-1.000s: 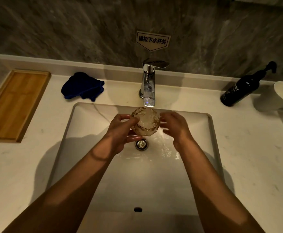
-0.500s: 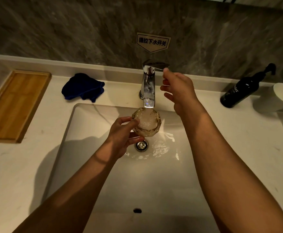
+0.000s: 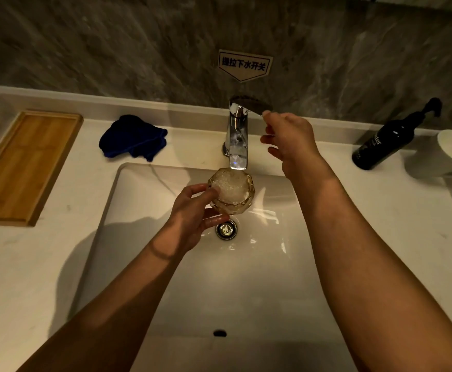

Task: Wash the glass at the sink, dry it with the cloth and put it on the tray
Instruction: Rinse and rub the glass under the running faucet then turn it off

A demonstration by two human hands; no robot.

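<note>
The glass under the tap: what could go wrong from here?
The glass is wet and only the left hand holds it, so it might slip into the sink. It looks full to the rim; water may splash out. The right hand is at the tap lever.

A single head-worn wide-angle camera is looking forward and steeply down over a white rectangular ceramic sink [image 3: 144, 264], close enough that both forearms are filling the lower frame. It is facing a dark veined stone wall [image 3: 85, 44] at the top, while the pale marble-look counter [image 3: 31, 277] is bowing outward toward both edges. No second view is sharing the scene.
</note>
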